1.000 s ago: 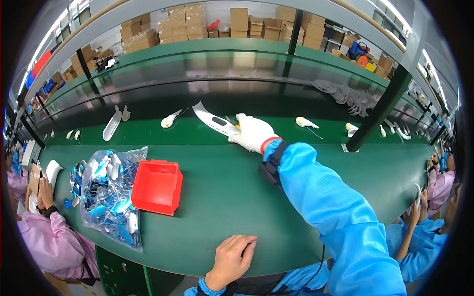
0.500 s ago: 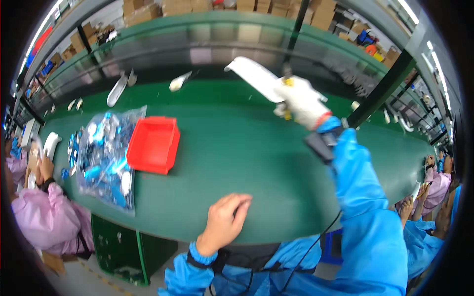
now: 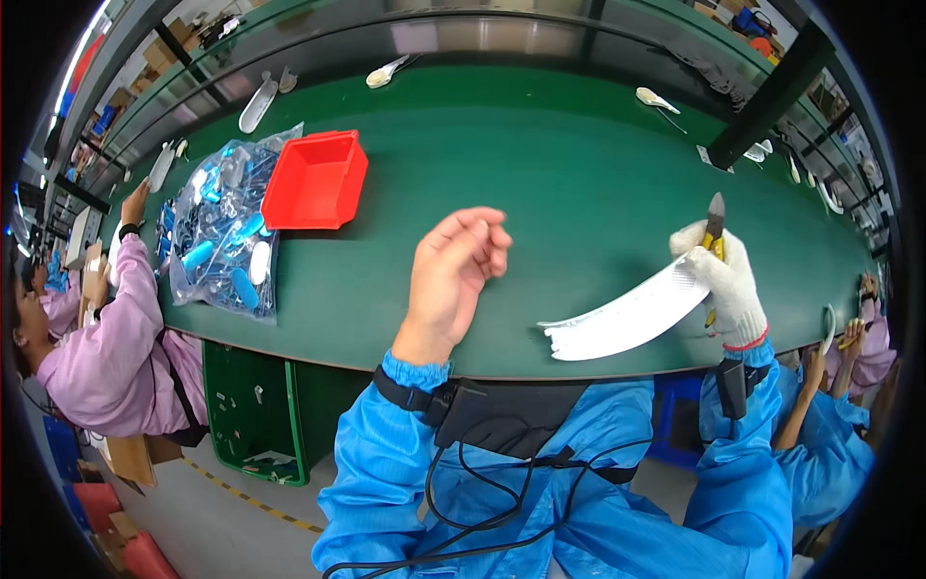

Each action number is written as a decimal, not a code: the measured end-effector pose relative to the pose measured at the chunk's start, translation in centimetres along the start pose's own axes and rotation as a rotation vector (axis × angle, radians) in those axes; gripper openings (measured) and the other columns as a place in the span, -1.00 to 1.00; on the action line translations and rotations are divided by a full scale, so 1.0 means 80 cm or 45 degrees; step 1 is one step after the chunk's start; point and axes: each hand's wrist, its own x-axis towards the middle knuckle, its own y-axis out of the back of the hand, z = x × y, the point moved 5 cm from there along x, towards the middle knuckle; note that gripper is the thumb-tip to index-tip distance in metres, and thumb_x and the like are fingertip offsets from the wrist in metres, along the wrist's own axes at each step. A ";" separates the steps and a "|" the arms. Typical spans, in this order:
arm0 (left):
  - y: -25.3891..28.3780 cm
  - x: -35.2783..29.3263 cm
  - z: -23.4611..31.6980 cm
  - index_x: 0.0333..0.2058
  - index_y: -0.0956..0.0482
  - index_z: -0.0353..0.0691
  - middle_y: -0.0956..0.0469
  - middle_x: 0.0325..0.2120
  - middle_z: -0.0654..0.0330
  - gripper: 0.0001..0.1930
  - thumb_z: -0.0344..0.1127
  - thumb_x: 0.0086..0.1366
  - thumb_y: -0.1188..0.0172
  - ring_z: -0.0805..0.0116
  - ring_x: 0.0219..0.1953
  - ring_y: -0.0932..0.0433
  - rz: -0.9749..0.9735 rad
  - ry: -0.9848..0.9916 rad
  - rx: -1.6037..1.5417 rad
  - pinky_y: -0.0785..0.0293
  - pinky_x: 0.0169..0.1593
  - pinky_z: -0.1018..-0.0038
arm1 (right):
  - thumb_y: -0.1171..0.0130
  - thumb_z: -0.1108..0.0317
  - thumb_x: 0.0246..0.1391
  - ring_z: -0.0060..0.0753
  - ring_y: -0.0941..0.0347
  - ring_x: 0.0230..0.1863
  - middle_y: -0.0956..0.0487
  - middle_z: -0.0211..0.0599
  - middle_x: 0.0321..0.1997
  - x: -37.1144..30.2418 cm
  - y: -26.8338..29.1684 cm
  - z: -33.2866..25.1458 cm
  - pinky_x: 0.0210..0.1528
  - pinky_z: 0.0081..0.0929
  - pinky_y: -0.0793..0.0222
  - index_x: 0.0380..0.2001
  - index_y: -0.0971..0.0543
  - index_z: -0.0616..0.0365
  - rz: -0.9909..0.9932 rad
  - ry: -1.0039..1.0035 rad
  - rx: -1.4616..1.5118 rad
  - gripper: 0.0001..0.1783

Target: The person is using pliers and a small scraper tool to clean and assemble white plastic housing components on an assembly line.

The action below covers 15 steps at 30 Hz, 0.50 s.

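Observation:
My right hand (image 3: 739,289), in a white knitted glove, holds two things over the right part of the green bench (image 3: 540,164). One is a pair of cutting pliers (image 3: 715,214) with yellow handles, its dark jaws pointing up and away. The other is a long, curved white plastic shell (image 3: 627,317), gripped at its right end; the ragged left end reaches toward the bench's near edge. Bare and loosely curled, my left hand (image 3: 453,280) is left of the shell, with nothing visible in its fingers.
A red bin (image 3: 344,183) stands by a clear bag (image 3: 224,275) of blue and white parts at left. White pieces, including a spoon-shaped part (image 3: 651,97), lie toward the back. Below is a green crate (image 3: 301,425). Co-workers sit at both sides.
My right hand has come back from the far side with the shell and pliers. My left hand has risen further over the bench. The whole view has shifted downward.

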 end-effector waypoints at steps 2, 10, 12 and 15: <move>0.002 0.019 0.005 -0.11 -0.57 -0.35 -0.58 -0.40 0.22 -0.79 -0.34 0.44 -0.05 0.52 -0.40 -0.47 0.079 -0.200 0.242 -0.43 -0.30 0.56 | -0.24 0.35 0.04 -0.54 -0.51 -0.28 -0.58 -0.34 -0.27 -0.006 -0.007 0.006 -0.16 -0.54 -0.44 -0.18 -0.58 0.28 0.021 0.002 0.047 -0.71; -0.058 0.004 0.007 -0.40 -0.56 -0.24 -0.43 -0.57 0.19 -0.91 -0.51 0.08 -0.22 0.19 -0.52 -0.39 -0.105 -1.498 2.127 -0.27 -0.42 0.32 | -0.25 0.39 0.06 -0.53 -0.51 -0.25 -0.61 -0.32 -0.25 -0.007 -0.009 0.025 -0.11 -0.52 -0.44 -0.19 -0.60 0.28 0.130 -0.012 0.013 -0.74; -0.064 0.005 -0.008 -0.45 -0.53 -0.21 -0.36 -0.59 0.22 -0.87 -0.47 -0.03 -0.27 0.24 -0.53 -0.36 -0.343 -1.581 2.300 -0.22 -0.44 0.31 | -0.26 0.39 0.06 -0.52 -0.52 -0.24 -0.62 -0.30 -0.24 -0.005 -0.006 0.027 -0.10 -0.51 -0.44 -0.19 -0.61 0.29 0.139 0.050 0.028 -0.74; -0.061 0.010 -0.021 -0.46 -0.53 -0.21 -0.35 -0.60 0.22 -0.86 -0.47 -0.06 -0.27 0.25 -0.54 -0.34 -0.509 -1.602 2.340 -0.20 -0.45 0.32 | -0.26 0.39 0.05 -0.50 -0.53 -0.24 -0.63 -0.29 -0.25 -0.004 -0.008 0.021 -0.10 -0.49 -0.45 -0.20 -0.61 0.28 0.168 0.058 -0.009 -0.75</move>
